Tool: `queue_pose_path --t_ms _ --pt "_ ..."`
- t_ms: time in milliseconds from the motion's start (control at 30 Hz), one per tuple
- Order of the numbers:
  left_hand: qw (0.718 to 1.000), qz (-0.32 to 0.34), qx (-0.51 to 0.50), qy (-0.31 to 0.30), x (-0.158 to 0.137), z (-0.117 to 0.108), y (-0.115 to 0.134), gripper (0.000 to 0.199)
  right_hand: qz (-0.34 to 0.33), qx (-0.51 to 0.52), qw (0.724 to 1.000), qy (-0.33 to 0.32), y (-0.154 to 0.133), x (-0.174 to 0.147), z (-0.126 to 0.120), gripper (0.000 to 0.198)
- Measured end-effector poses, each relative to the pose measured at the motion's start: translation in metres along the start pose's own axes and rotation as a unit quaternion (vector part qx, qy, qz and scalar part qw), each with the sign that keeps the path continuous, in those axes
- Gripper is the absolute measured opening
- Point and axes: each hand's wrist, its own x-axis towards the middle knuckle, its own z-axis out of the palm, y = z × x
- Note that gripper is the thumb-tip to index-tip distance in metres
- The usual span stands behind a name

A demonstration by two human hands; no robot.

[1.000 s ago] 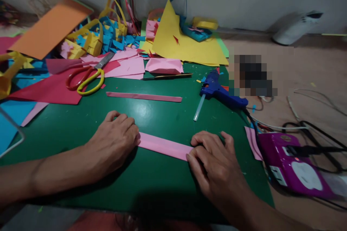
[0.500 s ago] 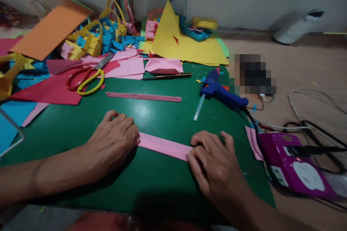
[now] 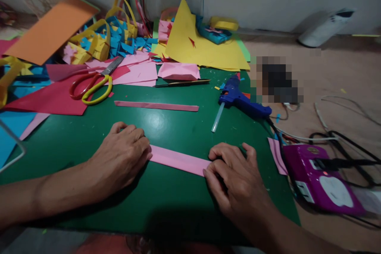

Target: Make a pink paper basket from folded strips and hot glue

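A pink paper strip stretches between my hands just above or on the green tabletop; a fold line seems to run along it. My left hand pinches its left end, fingers curled and fingertips mostly hidden. At the other end, my right hand grips the strip between thumb and bent fingers. Beyond them lies a narrower folded pink strip. A blue glue gun with a clear glue stick rests to the right of that.
Scissors with red and yellow handles lie on red paper at the left. Yellow sheets, orange card and several small paper baskets crowd the back. A purple power box with cables sits at the right.
Both hands keep hold of the pink strip in nearly the same pose. The whole view has shifted slightly, so things appear a little further left.
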Motion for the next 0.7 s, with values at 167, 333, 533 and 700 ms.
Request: queue_pose_path --t_ms 167,333,533,700 --pt "1.0 -0.003 -0.002 -0.002 -0.0011 -0.0009 0.0015 0.029 0.005 0.005 1.0 -0.009 -0.0009 -0.0011 -0.0009 0.026" --pt "1.0 -0.002 0.004 -0.001 -0.0014 0.0024 0.0012 0.029 0.017 0.012 1.0 -0.023 -0.0038 -0.003 -0.0026 0.024" --pt "1.0 -0.008 0.004 0.016 -0.0017 0.0059 0.001 0.032 0.013 -0.001 1.0 -0.024 -0.0042 -0.0024 -0.0024 0.024" --pt "1.0 -0.009 0.011 0.01 -0.0033 0.0055 0.0011 0.029 0.002 -0.029 0.999 -0.034 -0.0031 -0.0016 -0.0018 0.024"
